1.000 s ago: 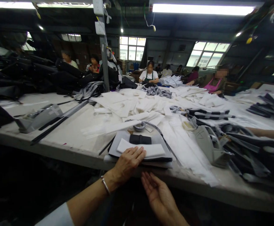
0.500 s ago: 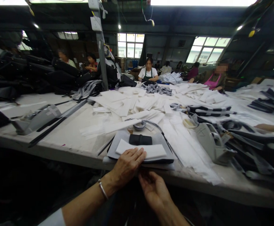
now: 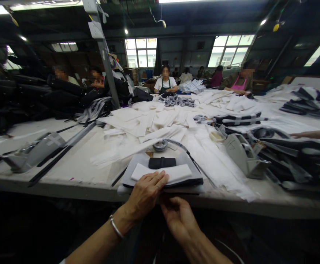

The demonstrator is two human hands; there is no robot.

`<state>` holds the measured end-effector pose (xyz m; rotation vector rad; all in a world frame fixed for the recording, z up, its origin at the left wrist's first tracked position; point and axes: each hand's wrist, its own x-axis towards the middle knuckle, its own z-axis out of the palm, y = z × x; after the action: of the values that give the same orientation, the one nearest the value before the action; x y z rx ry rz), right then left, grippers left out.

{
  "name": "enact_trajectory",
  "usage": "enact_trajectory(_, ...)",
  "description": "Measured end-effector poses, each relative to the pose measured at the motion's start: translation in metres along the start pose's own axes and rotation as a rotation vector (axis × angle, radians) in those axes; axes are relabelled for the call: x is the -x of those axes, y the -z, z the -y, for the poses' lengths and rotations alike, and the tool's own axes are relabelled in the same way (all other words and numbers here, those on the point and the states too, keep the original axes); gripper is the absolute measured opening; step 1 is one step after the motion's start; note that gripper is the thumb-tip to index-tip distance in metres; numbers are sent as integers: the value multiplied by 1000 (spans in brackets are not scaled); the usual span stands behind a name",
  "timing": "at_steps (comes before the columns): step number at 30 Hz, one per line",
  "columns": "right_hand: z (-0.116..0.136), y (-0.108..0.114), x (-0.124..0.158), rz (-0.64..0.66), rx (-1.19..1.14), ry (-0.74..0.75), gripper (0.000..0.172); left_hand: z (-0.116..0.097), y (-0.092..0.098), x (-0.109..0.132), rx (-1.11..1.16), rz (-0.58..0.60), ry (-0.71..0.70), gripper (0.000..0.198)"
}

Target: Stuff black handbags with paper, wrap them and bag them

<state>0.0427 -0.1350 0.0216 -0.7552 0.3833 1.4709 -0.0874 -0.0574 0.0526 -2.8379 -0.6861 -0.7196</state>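
Observation:
A flat black piece [image 3: 197,182] with a pale grey sheet [image 3: 129,169] over it lies at the table's front edge. On it rest a white padded strip [image 3: 180,173] and, behind that, a small black piece with a band around its middle [image 3: 162,162]. My left hand [image 3: 149,189] lies with its fingers stretched over the strip, pressing on it; its thumb is hidden. Just below the table edge, my right hand [image 3: 180,216] is turned palm up with its fingers curled. Its fingertips are in shadow, and what they hold cannot be made out.
White strips [image 3: 154,121] are heaped beyond the work. Grey tape dispensers stand left [image 3: 36,150] and right [image 3: 245,156]. A coiled cord [image 3: 160,145] lies behind the pale sheet. Black wrapped pieces [image 3: 300,157] are piled at right, near another person's arm [image 3: 316,135]. Several people sit beyond.
The view has shifted, so the background sits further left in the picture. Both hands keep nearly the same place against the flat black piece and the white strip.

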Motion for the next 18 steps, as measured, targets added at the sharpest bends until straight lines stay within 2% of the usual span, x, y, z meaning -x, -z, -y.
enact_trajectory(5, -3, 3, 12, 128, -89, -60, 19, -6, -11, 14, -98, -62, -41, 45)
enact_trajectory(8, 0, -2, 15, 153, -104, -76, 21, -11, -18, 17, -161, -102, -31, 43)
enact_trajectory(12, 6, -11, 18, 62, -21, -74, 27, -15, -14, 19, -250, -39, -47, 45)
enact_trajectory(15, 7, -17, 21, -4, 64, -52, 23, -18, -13, 20, -346, 27, -72, 46)
enact_trajectory(18, 6, -21, 21, -79, 163, -49, 18, -20, -21, 18, -411, -4, -66, 44)
